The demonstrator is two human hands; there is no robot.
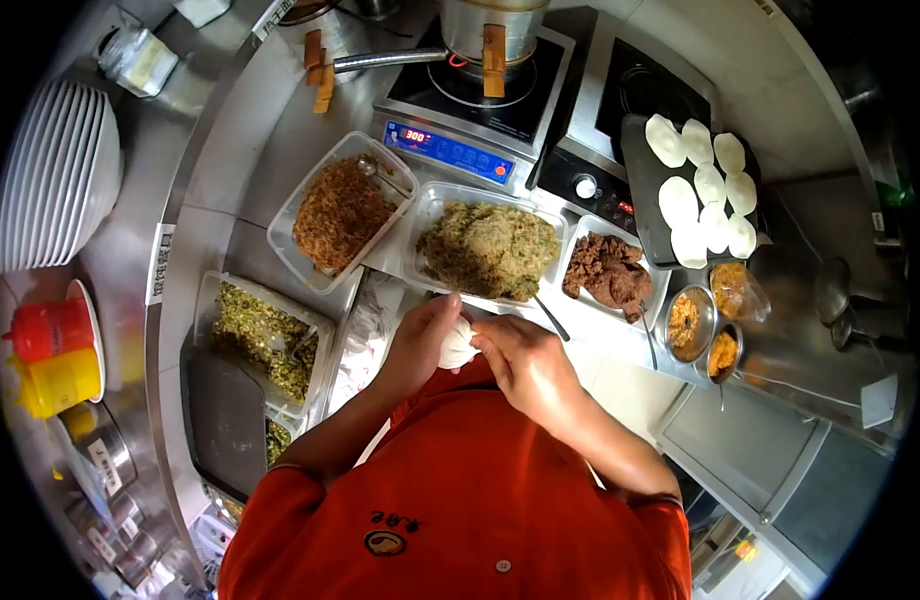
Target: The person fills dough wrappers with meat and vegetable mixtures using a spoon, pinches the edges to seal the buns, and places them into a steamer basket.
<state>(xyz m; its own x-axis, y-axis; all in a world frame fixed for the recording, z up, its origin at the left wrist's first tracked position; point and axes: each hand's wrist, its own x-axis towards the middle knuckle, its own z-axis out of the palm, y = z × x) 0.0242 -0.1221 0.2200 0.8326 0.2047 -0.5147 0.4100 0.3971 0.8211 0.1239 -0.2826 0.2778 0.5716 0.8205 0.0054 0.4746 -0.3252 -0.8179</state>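
Note:
A white, round dough bun (pixel 457 347) sits between my hands in front of my chest. My left hand (pixel 420 338) is curled around its left side, holding it. At the bun's right edge, my right hand (pixel 528 360) has its thumb and fingers pinched on the dough. Just beyond my hands, a clear tub (pixel 412 262) holds a pale, greenish grain-like filling (pixel 492 245). A spoon handle (pixel 552 318) leans out over its near right edge. The bun's underside is hidden by my fingers.
Around stand tubs of brown shredded filling (pixel 340 218), dark meat (pixel 608 270) and chopped greens (pixel 255 335). Round dough wrappers (pixel 678 203) lie on a dark tray (pixel 635 160). A pot (pixel 465 30) is on the induction cooker (pixel 405 95). Stacked plates (pixel 65 175) are left; metal bowls (pixel 708 320) right.

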